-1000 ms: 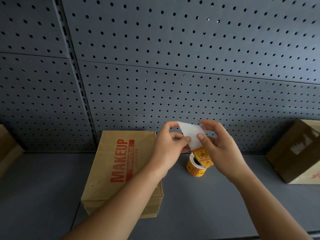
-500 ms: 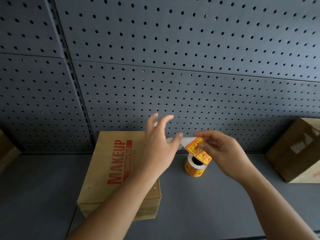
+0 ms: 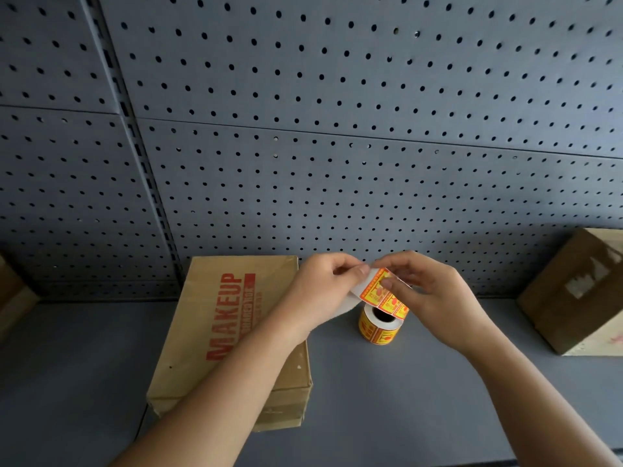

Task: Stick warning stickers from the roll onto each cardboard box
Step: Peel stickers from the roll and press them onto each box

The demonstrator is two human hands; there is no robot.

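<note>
A roll of yellow-and-red warning stickers [image 3: 379, 326] stands on the grey shelf [image 3: 387, 399], with a strip of stickers [image 3: 382, 295] pulled up from it. My left hand [image 3: 320, 291] pinches the white backing end of the strip at its upper left. My right hand [image 3: 435, 294] pinches the strip from the right, its thumb lying on the top sticker. A flat cardboard box printed MAKEUP [image 3: 232, 335] lies left of the roll, under my left forearm. Another cardboard box [image 3: 576, 294] stands at the right edge.
A grey pegboard wall [image 3: 337, 129] closes the back of the shelf. Part of a third cardboard box [image 3: 13, 294] shows at the far left. Bare shelf surface lies in front of the roll and between the boxes.
My left hand, spread open half a second ago, has closed on the backing end of the strip. My right hand has kept hold of the strip, which now faces sticker side up.
</note>
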